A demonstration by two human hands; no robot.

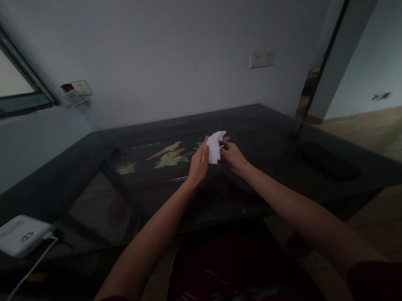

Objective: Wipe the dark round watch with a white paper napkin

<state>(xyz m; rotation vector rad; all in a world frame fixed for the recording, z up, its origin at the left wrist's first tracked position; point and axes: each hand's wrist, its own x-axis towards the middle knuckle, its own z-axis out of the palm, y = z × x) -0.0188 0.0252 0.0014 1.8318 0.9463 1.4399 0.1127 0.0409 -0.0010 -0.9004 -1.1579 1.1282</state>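
Observation:
Above the middle of a dark glass-topped table (270, 187), both hands meet at a small white sheet (215, 149) that looks like tissue or paper. My left hand (199, 165) grips its left side, the thumb lying against the sheet. On the right edge, my right hand (232, 155) has its fingers bent in a pinch, with a small dark thing or shadow at the fingertips that is too dim to name. The white sheet is creased, and its top corner sticks out to the right.
A white box-shaped device (19, 235) with a white cable (21, 280) sits at the table's left. Toward the right lies a dark flat object (327, 162). Wall sockets (261, 59) are behind the table, and a bird-and-leaf picture (167, 156) shows in its top.

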